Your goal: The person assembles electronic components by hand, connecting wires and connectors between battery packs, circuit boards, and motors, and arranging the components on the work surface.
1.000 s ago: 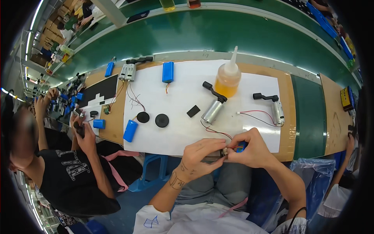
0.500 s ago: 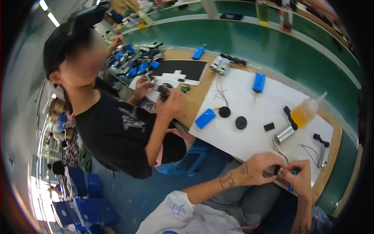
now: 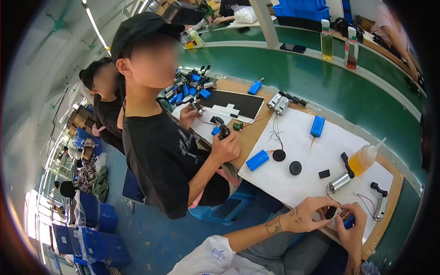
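My left hand (image 3: pixel 308 214), with drawn marks on its wrist, pinches a small dark round part (image 3: pixel 331 212) between thumb and fingertips at the near edge of the white sheet. Right beside it, my right hand (image 3: pixel 353 225) is closed around a blue battery pack (image 3: pixel 349 222) with thin wires, mostly hidden by the fingers. The fingertips of both hands almost meet. Just beyond them lies a silver cylindrical motor (image 3: pixel 339 182) with a black arm and thin leads. A second motor with a black arm (image 3: pixel 380 207) rests to the right.
A squeeze bottle of yellow liquid (image 3: pixel 362 160) stands behind the motor. Two black discs (image 3: pixel 279 156), a black block (image 3: pixel 324 173) and blue battery packs (image 3: pixel 257 160) lie on the white sheet (image 3: pixel 293 137). At left a co-worker (image 3: pixel 158 151) holds parts, near a pile of batteries and motors.
The view has shifted, so the bench and co-worker sit farther right and lower, and another person shows behind. My hands stay together with the same parts in their fingers.
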The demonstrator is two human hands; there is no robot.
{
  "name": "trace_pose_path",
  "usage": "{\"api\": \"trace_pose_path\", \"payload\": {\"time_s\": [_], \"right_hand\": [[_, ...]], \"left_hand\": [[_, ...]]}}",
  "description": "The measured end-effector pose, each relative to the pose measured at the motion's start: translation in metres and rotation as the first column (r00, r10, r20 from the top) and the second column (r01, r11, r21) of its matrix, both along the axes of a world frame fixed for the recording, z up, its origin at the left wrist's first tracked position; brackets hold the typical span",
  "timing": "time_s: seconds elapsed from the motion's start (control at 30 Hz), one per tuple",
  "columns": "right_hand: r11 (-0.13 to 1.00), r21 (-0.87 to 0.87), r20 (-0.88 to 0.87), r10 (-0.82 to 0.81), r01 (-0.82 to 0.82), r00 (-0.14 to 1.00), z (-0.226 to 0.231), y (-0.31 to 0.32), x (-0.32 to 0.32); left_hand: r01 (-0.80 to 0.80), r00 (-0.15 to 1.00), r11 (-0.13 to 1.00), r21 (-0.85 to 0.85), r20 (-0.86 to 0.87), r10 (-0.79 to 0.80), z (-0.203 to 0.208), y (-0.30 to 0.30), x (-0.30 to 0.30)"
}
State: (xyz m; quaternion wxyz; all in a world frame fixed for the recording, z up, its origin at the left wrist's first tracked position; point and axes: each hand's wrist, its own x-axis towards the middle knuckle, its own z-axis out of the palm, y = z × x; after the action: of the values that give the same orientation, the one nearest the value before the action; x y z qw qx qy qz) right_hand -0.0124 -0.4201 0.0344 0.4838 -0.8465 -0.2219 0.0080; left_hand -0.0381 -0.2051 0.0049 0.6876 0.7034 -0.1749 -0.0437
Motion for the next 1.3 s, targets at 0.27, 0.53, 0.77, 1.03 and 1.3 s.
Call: {"api": "trace_pose_path", "payload": {"time_s": [0.27,0.53,0.77,1.03,1.3], "right_hand": [[0.995,-0.021,0.125,0.094,-0.093,0.988,-0.007,-0.013,0.003],[0.971,-0.197,0.491,-0.022,0.135,0.871,-0.015,-0.010,-0.003],[0.944,-0.311,0.565,0.093,0.107,0.820,-0.015,-0.001,-0.012],[0.902,-0.372,0.518,0.007,0.218,0.855,-0.010,0.008,-0.015],[0.995,0.027,0.063,-0.098,0.096,0.993,-0.011,-0.005,-0.013]], "left_hand": [[0.005,0.995,1.000,-0.006,-0.095,-0.005,-0.004,-0.003,-0.003],[-0.007,0.996,1.000,0.002,-0.093,0.007,0.000,-0.003,-0.002],[-0.064,0.994,0.998,-0.020,-0.094,0.061,0.000,-0.004,-0.002],[-0.050,0.998,0.999,-0.004,-0.033,0.050,-0.003,-0.005,-0.006],[-0.178,0.975,0.972,0.154,0.159,0.154,-0.014,-0.011,-0.007]]}}
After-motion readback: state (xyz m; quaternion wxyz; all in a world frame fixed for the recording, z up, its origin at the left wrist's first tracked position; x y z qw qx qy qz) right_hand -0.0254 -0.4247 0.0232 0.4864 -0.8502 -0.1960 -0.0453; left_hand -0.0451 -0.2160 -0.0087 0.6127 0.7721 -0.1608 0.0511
